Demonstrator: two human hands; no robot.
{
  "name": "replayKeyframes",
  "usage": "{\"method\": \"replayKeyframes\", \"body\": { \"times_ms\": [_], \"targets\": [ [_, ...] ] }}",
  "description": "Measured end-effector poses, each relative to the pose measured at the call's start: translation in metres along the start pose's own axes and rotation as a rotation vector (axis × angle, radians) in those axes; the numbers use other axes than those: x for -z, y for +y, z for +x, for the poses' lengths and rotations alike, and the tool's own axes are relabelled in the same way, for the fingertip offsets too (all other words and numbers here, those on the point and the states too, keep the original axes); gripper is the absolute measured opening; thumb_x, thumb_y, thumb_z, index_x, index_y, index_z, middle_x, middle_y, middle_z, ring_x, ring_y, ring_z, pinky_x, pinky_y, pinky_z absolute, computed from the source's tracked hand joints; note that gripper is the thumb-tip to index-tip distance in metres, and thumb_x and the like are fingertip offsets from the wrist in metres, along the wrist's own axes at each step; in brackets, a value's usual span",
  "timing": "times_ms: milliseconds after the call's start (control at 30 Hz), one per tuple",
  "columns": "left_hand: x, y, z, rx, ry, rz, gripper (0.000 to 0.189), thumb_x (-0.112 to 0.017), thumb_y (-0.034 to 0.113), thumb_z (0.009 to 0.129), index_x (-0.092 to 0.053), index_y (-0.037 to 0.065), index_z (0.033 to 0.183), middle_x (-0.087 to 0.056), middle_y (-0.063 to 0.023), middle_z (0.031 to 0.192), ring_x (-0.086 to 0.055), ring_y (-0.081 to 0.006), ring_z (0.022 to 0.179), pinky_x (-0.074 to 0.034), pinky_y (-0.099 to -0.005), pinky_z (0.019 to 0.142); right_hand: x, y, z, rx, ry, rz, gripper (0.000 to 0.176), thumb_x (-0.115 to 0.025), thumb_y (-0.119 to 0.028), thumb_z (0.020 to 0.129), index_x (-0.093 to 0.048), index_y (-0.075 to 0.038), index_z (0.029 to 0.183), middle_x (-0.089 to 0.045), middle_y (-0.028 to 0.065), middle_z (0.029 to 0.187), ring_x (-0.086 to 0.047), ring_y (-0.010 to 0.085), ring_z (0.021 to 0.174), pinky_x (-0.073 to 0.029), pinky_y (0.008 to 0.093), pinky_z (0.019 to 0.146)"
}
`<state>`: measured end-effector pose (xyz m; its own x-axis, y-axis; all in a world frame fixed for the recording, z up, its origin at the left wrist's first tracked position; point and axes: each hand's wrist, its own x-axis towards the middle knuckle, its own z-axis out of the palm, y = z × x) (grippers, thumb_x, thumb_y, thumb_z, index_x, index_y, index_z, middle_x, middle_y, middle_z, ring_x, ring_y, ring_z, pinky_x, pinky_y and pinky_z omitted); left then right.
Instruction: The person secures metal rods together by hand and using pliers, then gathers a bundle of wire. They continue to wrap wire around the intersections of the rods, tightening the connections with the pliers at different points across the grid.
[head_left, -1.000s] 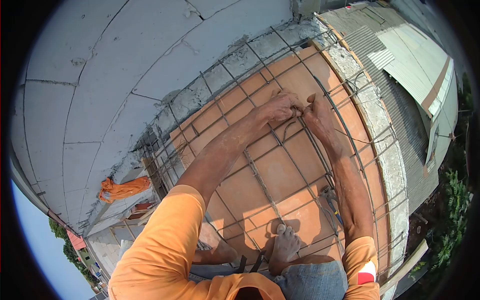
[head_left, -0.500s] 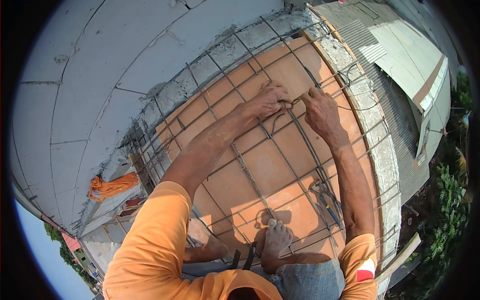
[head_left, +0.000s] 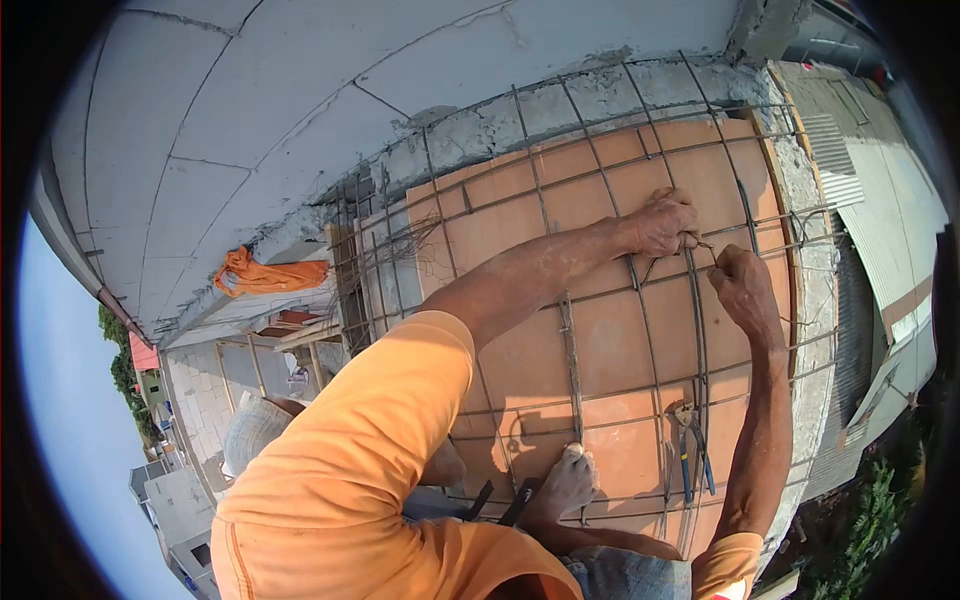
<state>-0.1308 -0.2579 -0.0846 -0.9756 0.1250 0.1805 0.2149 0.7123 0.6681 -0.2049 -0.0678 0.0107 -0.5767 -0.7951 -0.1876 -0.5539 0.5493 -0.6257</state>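
My left hand (head_left: 665,222) is closed at a crossing of the steel reinforcing bars (head_left: 645,290). A short piece of thin tie wire (head_left: 707,246) runs from its fingertips towards my right hand (head_left: 748,288). The right fingers are curled in a pinch on the wire's other end, just above the mesh. The bars form a grid over orange-brown panels (head_left: 610,350). Pincers with blue-and-yellow handles (head_left: 687,455) lie on the mesh near my right forearm. My fingers hide the exact loop of the wire.
My bare foot (head_left: 570,480) rests on the mesh and panels. A rough concrete edge (head_left: 815,300) borders the right side, with metal roofing (head_left: 900,270) and trees beyond. A block wall (head_left: 300,100) rises at the left. An orange cloth (head_left: 268,272) hangs near loose wires (head_left: 420,235).
The view has tilted and swung left, so the mesh appears farther right. Both hands remain at the wire, with a small gap between them.
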Motion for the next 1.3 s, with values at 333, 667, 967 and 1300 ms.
{"method": "replayKeyframes", "body": {
  "times_ms": [333,667,967,1300],
  "targets": [
    [0.005,0.006,0.004,-0.006,0.007,-0.065,0.016,-0.061,0.017,0.087,-0.070,0.004,0.089,-0.056,-0.0067,0.073,-0.052,-0.0239,0.082,-0.043,-0.0380,0.078,0.008,0.009,-0.027,0.533,0.430,-0.292,0.018,-0.059,-0.003,0.080,-0.063,-0.005,0.097,-0.064,0.0126,0.084,-0.063,0.0338,0.070,-0.052,0.0420,0.062],
    [-0.002,-0.001,0.006,0.094,-0.006,-0.201,0.021,-0.061,0.023,0.090,-0.065,0.003,0.085,-0.053,-0.0062,0.076,-0.051,-0.0233,0.088,-0.041,-0.0367,0.083,-0.042,0.014,-0.271,-0.145,0.008,-0.352,0.036,-0.065,-0.001,0.074,-0.054,-0.002,0.108,-0.050,0.0177,0.119,-0.052,0.0351,0.107,-0.042,0.0458,0.091],
    [-0.002,-0.007,0.006,-0.037,0.020,-0.067,0.013,-0.065,0.019,0.083,-0.069,0.007,0.085,-0.061,-0.0056,0.077,-0.055,-0.0254,0.092,-0.041,-0.0393,0.089,-0.086,0.037,-0.300,-0.172,0.042,-0.667,0.031,-0.055,-0.006,0.086,-0.052,0.003,0.115,-0.044,0.0266,0.136,-0.050,0.0373,0.115,-0.042,0.0476,0.092],
    [-0.028,-0.030,0.010,0.015,0.104,-0.117,0.014,-0.070,0.025,0.071,-0.076,0.014,0.080,-0.070,-0.0021,0.080,-0.061,-0.0223,0.093,-0.046,-0.0414,0.085,-0.097,0.065,-0.313,-0.058,0.312,-0.247,0.028,-0.046,0.006,0.085,-0.050,0.008,0.112,-0.045,0.0299,0.134,-0.055,0.0394,0.114,-0.047,0.0432,0.092]
  ]
}}
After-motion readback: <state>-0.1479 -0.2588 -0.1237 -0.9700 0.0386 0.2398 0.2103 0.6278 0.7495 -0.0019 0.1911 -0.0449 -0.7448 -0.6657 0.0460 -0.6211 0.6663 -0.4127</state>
